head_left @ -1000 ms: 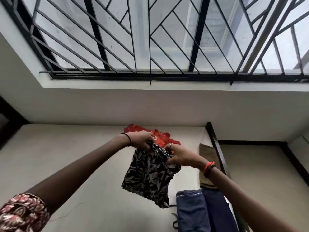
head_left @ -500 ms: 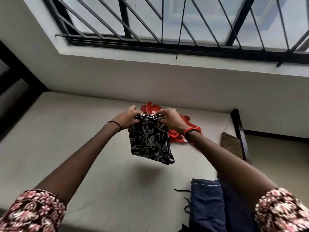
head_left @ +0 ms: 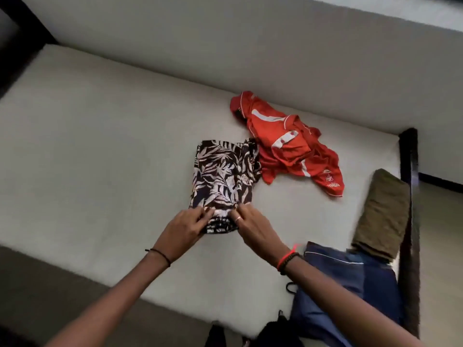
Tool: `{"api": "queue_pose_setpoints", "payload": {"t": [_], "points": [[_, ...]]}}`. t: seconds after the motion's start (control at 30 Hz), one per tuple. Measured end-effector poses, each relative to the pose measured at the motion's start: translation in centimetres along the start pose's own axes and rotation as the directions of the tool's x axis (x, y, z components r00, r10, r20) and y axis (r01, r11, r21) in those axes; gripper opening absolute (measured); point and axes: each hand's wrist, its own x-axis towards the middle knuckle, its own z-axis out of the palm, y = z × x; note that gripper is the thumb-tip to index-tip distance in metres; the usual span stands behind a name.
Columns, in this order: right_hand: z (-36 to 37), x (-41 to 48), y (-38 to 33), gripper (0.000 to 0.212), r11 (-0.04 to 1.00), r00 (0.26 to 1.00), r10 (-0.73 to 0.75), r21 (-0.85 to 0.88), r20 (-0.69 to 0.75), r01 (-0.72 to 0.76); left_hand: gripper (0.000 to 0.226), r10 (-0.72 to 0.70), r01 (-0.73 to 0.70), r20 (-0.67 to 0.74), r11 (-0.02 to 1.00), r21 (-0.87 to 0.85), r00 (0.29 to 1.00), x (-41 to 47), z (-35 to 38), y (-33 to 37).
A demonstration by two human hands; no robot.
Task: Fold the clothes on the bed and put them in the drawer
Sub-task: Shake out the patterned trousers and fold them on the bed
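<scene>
Scene: view looking down onto a pale bed with clothes lying toward its right end.
Garment in hand: black leaf-print garment, laid flat near the middle of the bed, its far corner touching a crumpled red shirt.
Left hand: fingers pinch the bunched near edge of the print garment on its left side.
Right hand: fingers curl around the same near edge on its right side, close beside the left.
Other clothes: blue garment at the bed's near right corner; olive cloth, already folded, along the right edge.
Drawer: not in view.
Step in hand: likely setting the print garment down to fold it; the red shirt looks unfolded.
Doing it well: slide both palms outward from the near edge to flatten wrinkles, square the side edges, and keep the far corner clear of the red shirt before folding the near edge up toward the far one.
</scene>
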Motion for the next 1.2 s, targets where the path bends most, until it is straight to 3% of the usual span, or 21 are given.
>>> {"api": "queue_pose_setpoints", "payload": {"t": [0.17,0.3,0.37,0.53,0.67,0.77,0.8,0.83,0.87,0.9,0.93,0.97,1.0,1.07,1.1,1.2], "points": [[14.4,-8.0,-1.1,0.021,0.998,0.966,-0.065,-0.01,0.251,0.069,0.053,0.034,-0.014,0.276,0.997,-0.072,0.96,-8.7,14.6,3.5],[20.6,-13.1,-2.4,0.024,1.0,0.94,0.005,0.019,0.342,-0.012,0.098,-0.056,0.176,0.499,0.965,-0.195,0.865,-12.8,21.0,6.8],[22.0,-15.1,-2.8,0.029,0.997,0.926,0.048,0.034,0.374,-0.065,0.108,-0.077,0.254,0.555,0.935,-0.248,0.828,-14.3,22.5,8.3],[22.9,-16.9,-3.7,0.058,0.992,0.875,0.101,0.02,0.473,-0.125,0.113,-0.032,0.24,0.598,0.932,-0.271,0.801,-16.6,23.7,10.0],[22.5,-16.3,-4.1,0.074,0.966,0.746,0.178,0.031,0.642,-0.257,0.094,0.089,0.154,0.612,0.93,-0.333,0.786,-15.6,22.7,8.8],[21.2,-12.1,-2.1,0.044,0.904,0.553,0.062,0.188,0.831,-0.384,0.059,0.169,0.027,0.56,0.945,-0.325,0.811,-13.5,21.8,5.8],[20.1,-9.8,-0.6,0.033,0.825,0.486,0.006,0.271,0.874,-0.496,0.058,0.18,0.001,0.512,0.943,-0.333,0.84,-12.1,21.6,4.8],[19.1,-7.6,1.2,0.025,0.712,0.477,-0.033,0.356,0.878,-0.605,0.059,0.183,-0.016,0.445,0.935,-0.353,0.877,-10.7,21.4,3.9],[18.1,-5.6,3.2,0.019,0.575,0.541,-0.008,0.447,0.841,-0.685,0.058,0.161,-0.012,0.371,0.927,-0.374,0.915,-9.2,20.8,3.2],[17.4,-3.7,5.3,0.015,0.444,0.618,0.118,0.516,0.777,-0.733,0.052,0.114,0.059,0.358,0.897,-0.439,0.927,-7.5,20.2,2.5],[16.7,-2.0,7.5,0.012,0.34,0.668,0.318,0.577,0.673,-0.743,0.045,0.077,0.117,0.355,0.861,-0.495,0.932,-6.1,20.1,2.0],[16.3,-0.4,9.7,0.011,0.304,0.667,0.53,0.617,0.523,-0.726,0.038,0.04,0.166,0.348,0.825,-0.54,0.937,-4.5,19.9,1.4],[16.4,1.0,11.7,0.014,0.321,0.626,0.683,0.615,0.377,-0.721,0.034,-0.019,0.251,0.382,0.783,-0.569,0.924,-3.1,19.9,0.9],[16.6,3.9,15.0,0.03,0.393,0.586,0.778,0.553,0.225,-0.734,0.038,-0.203,0.43,0.402,0.652,-0.624,0.893,0.2,20.2,0.6],[16.8,5.0,16.1,0.04,0.443,0.616,0.758,0.526,0.212,-0.726,0.044,-0.31,0.499,0.391,0.577,-0.647,0.866,2.0,20.4,0.7],[17.2,7.8,18.4,0.054,0.73,0.819,0.548,0.382,0.169,-0.567,0.06,-0.55,0.631,0.376,0.399,-0.666,0.745,6.7,21.5,1.2]]}}
